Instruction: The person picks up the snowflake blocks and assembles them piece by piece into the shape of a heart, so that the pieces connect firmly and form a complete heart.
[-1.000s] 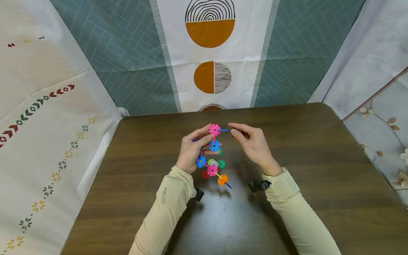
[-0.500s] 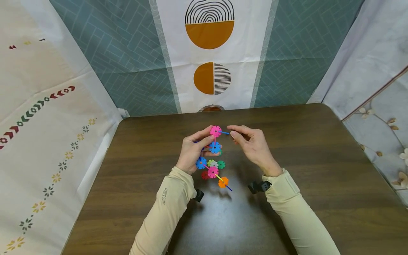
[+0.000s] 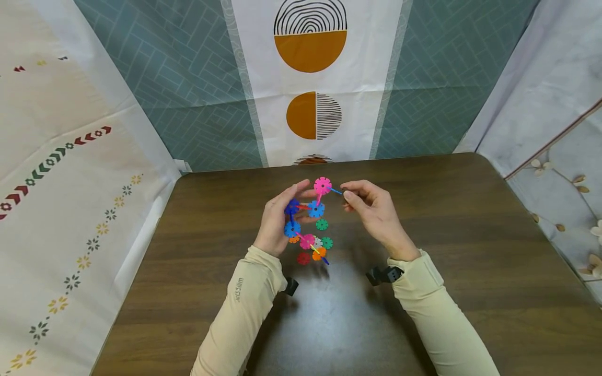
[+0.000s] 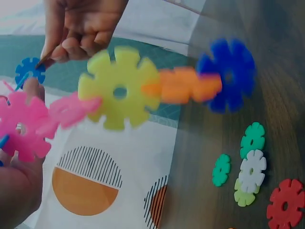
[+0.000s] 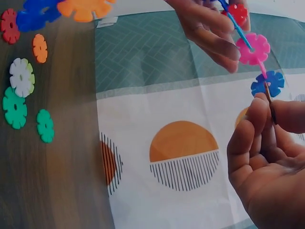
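Note:
A chain of slotted, flower-shaped plastic discs hangs between my hands, with a pink disc (image 3: 322, 186) at its top. My left hand (image 3: 274, 222) is behind and beside the chain, its thumb raised and visible fingers fairly straight. Blue discs hang before its palm. My right hand (image 3: 371, 209) pinches a thin brown disc (image 5: 272, 106) between thumb and finger. That brown disc meets a blue disc (image 5: 268, 84) joined to the pink one. Lower down, the chain shows a yellow disc (image 4: 119, 88), an orange one and a dark blue one (image 4: 228, 76). Where exactly my left hand touches it is unclear.
Under the chain on the wooden table (image 3: 447, 209) lie loose discs: a red one (image 4: 286, 204), a white one (image 4: 252, 171) overlapping a yellow-green one (image 4: 245, 195), two green ones and an orange one (image 5: 40, 48). Patterned cloth (image 3: 197, 104) hangs beyond the back edge.
My left thumb has come off the pink disc, and that hand has loosened. The pink disc has risen slightly, and the lower chain has shifted up and left. My right hand has moved a little right.

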Demonstrator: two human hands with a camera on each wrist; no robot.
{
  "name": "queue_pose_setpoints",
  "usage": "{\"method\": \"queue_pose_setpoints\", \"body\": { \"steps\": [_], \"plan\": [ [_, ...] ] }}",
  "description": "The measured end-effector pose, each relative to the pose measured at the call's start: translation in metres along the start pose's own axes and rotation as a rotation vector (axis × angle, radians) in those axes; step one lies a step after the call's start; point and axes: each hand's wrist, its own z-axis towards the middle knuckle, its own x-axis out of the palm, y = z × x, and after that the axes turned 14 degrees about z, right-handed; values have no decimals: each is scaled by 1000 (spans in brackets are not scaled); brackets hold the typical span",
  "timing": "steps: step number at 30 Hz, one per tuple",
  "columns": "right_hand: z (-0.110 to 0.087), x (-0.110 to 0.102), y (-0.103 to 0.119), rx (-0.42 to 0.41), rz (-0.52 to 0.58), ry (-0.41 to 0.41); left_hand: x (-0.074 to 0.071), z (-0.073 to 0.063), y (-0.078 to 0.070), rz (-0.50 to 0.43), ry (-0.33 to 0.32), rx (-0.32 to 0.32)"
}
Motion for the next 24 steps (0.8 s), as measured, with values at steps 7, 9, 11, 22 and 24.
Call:
{"method": "queue_pose_setpoints", "body": {
  "steps": [7,9,11,22,24],
  "plan": [
    [1,1,3,-12,129,-71,-7,3,1,-152,32,16],
    [1,1,3,-20,166,-86,-9,4,3,-189,31,-1],
    [1,2,4,-24,213,-93,-12,4,5,-200,21,-34],
    [2,5,7,6,498,5,-25,10,23,-32,109,-234],
    [2,5,8,23,537,32,-25,10,24,22,180,-218]
  ]
}}
